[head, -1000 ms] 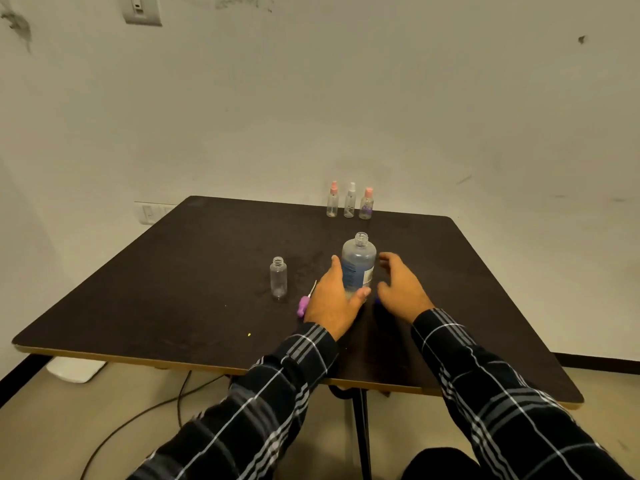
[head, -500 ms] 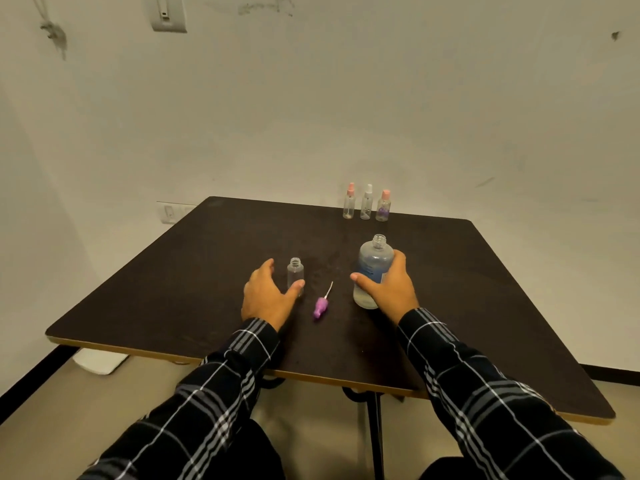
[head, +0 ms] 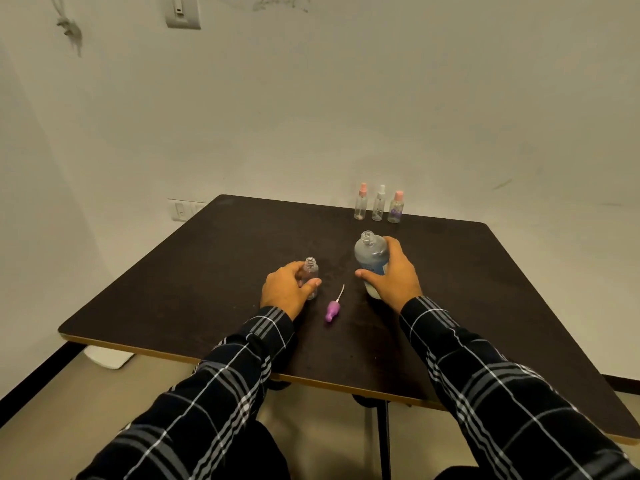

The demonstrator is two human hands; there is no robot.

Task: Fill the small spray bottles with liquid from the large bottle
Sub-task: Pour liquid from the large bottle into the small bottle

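Note:
A large clear bottle with a blue label stands uncapped on the dark table. My right hand is wrapped around it from the right. A small clear bottle with its top off stands to the left, and my left hand grips it, thumb in front. Its purple spray cap with a thin white tube lies flat on the table between my hands. Three capped small spray bottles stand in a row at the table's far edge.
The table sits in a corner with white walls behind and to the left. A wall socket is behind the far left corner. A white object lies on the floor under the near left edge.
My left hand left the large bottle, moved left and closed on the small open bottle. My right hand took hold of the large bottle. The camera view shifted slightly.

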